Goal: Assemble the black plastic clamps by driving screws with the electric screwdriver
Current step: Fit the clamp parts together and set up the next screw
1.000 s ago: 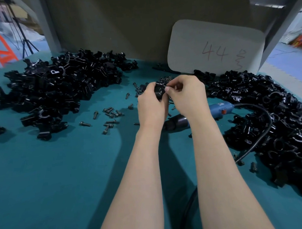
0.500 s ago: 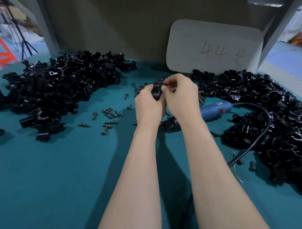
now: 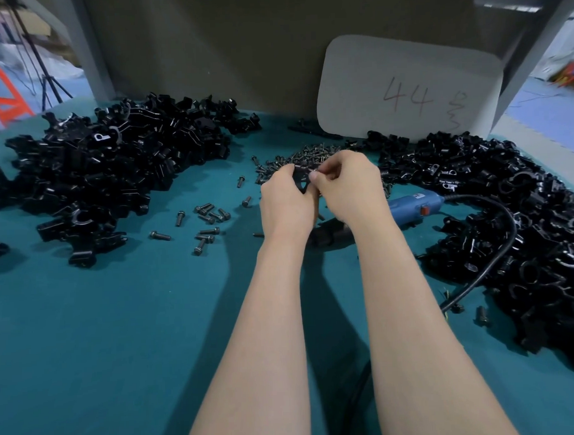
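Observation:
Both hands meet above the middle of the teal table. My left hand [image 3: 286,202] grips a small black plastic clamp [image 3: 302,177], mostly hidden by the fingers. My right hand [image 3: 349,186] pinches at the clamp's top; a screw seems to be between its fingertips, but it is too small to be sure. The blue electric screwdriver [image 3: 415,203] lies on the table just right of and under my right wrist, its black nose [image 3: 328,237] showing between my forearms. A heap of dark screws [image 3: 296,158] lies just beyond my hands.
A big pile of black clamp parts [image 3: 92,178] fills the left of the table [image 3: 120,320], another pile [image 3: 523,228] the right. Loose screws [image 3: 207,220] are scattered left of my hands. The screwdriver's black cable [image 3: 495,259] curves across the right pile. A white card marked 44 [image 3: 408,86] leans at the back.
The hands stay together on the clamp and have shifted only slightly; my right fingers have reworked their pinch at its top. The screwdriver has not moved.

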